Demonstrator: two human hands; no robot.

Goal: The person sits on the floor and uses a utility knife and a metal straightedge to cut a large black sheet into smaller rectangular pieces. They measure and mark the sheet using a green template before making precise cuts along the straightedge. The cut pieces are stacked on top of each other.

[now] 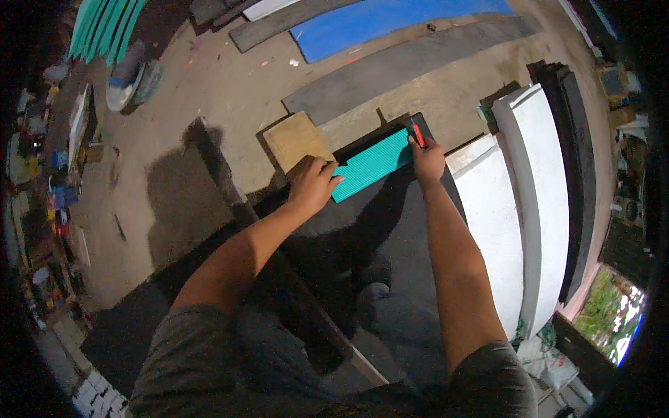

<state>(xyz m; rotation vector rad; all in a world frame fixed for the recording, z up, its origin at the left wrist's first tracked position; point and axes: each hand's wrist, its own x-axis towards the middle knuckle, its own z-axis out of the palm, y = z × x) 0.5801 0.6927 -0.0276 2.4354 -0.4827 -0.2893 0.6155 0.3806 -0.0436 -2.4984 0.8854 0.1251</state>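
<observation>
A teal ribbed strip (373,168) lies slantwise on a black sheet (411,223) in front of me. My left hand (313,187) is at the strip's left end, fingers bent and gripping that edge. At the strip's far right corner, my right hand (427,160) is closed round a slim red tool (418,134) that looks like a utility knife. Most of its handle is inside my fist, and its tip is too small to make out. A tan square board (298,139) sits just beyond my left hand.
Long grey (397,70) and blue strips (390,31) lie across the far floor. White panels (540,209) and black strips (582,188) are at the right. A long dark bar (226,171) runs diagonally at left. Farther left are a tub (143,87) and teal strips (104,31).
</observation>
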